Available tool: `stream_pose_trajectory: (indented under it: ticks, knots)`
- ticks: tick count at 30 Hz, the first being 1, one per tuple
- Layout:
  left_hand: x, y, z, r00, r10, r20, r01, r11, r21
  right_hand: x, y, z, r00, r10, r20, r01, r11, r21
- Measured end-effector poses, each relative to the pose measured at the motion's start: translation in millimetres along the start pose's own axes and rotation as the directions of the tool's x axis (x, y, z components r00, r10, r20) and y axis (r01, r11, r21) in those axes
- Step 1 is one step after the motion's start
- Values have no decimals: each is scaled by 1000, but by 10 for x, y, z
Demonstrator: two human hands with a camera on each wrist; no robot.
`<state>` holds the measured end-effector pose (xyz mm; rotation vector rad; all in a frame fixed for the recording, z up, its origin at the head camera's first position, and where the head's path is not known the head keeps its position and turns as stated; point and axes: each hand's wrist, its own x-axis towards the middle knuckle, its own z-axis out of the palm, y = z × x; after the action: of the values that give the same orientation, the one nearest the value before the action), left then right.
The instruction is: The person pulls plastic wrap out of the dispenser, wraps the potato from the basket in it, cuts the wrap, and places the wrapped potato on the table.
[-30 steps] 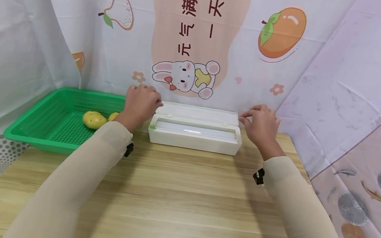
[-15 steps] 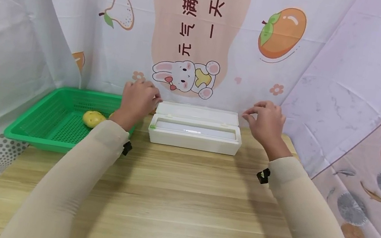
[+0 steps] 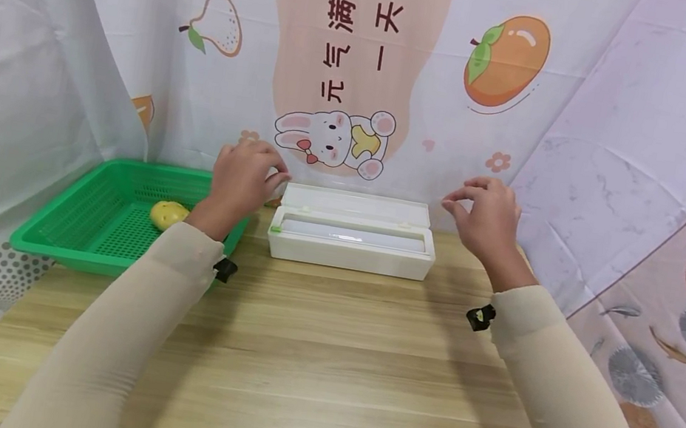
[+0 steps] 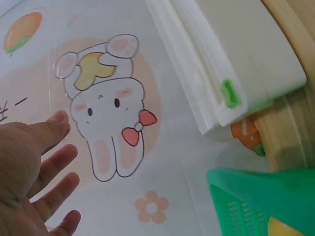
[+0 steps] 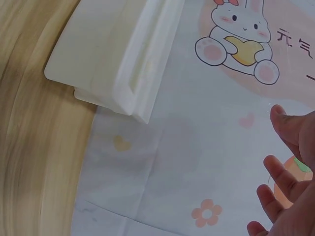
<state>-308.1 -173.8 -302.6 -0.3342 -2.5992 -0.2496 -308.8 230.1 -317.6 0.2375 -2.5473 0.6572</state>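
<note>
A white cling film box [image 3: 350, 254] stands on the wooden table against the back cloth, its lid [image 3: 358, 205] raised at the back. Inside lies a pale, shiny roll [image 3: 353, 235]. A small green tab [image 4: 230, 93] marks the left front corner. My left hand [image 3: 242, 179] hovers beside the lid's left end, bent fingers relaxed, with nothing visible in them. Past the lid's right end hovers my right hand [image 3: 489, 218], its thumb and index tips close together. Both wrist views show the other fingers spread loosely, apart from the box; the index fingers are mostly hidden.
To the left, a green plastic basket [image 3: 67, 253] holds a yellow potato [image 3: 168, 215]; my left forearm covers part of the basket. A printed cloth [image 3: 434, 109] hangs directly behind the box. The wooden table [image 3: 320, 360] extends toward me between my arms.
Both hands have moved away from the raised lid's ends, outward and slightly up, the left one to the left and the right one to the right. The box has stayed in place.
</note>
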Motion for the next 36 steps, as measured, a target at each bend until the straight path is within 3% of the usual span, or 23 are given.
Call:
stream_pose_trajectory:
  ticks: [10,18,36]
  knots:
    - [-44,45,-105,999,-49,-23,46,993,-113,-4,-21,-126,1000,3,-9,-2,999,46]
    - [-77,79,-211,995,-43,-93,26,984,-177,-3,-56,-215,998,-19,-57,25,994,105]
    - [-100,115,-460,978,36,-204,-69,985,-156,-6,-176,-411,982,-69,-175,101,978,181]
